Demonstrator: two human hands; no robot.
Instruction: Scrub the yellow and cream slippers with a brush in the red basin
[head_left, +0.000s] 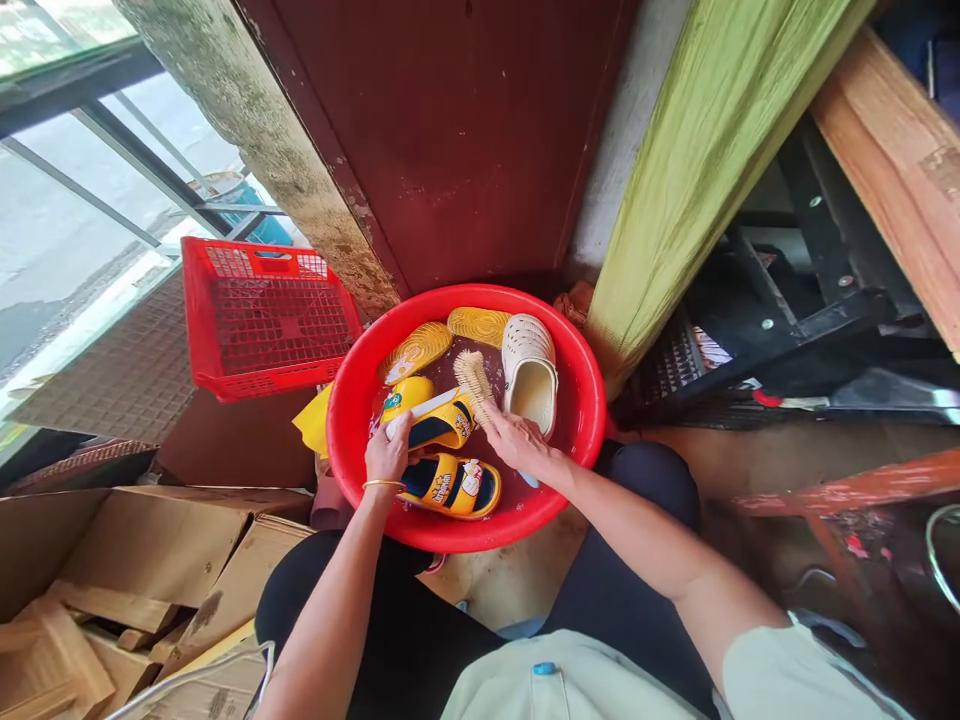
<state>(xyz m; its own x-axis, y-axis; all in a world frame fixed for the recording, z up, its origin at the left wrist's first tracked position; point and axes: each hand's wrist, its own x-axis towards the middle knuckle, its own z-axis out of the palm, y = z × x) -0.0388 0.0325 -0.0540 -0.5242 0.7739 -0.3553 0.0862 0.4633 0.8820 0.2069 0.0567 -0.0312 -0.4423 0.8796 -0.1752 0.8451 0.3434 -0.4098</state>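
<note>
My left hand [388, 450] is closed on a yellow slide sandal [442, 422], and my right hand [517, 440] is closed on a bristle brush [472, 378], its bristles touching that sandal. Both hands are inside a red plastic basin [596, 430]. Just below my fingers lies a second yellow sandal [450, 487]. Past my fingers sit a white clog [531, 375] and two yellow soles [416, 352], the farthest things in the basin. A yellow cloth [310, 420] sticks out past the rim to the left. Left of my hands are a cardboard box [150, 540] and a red plastic crate [266, 320]. The basin's far rim sits close to a dark red wall [450, 150].
</note>
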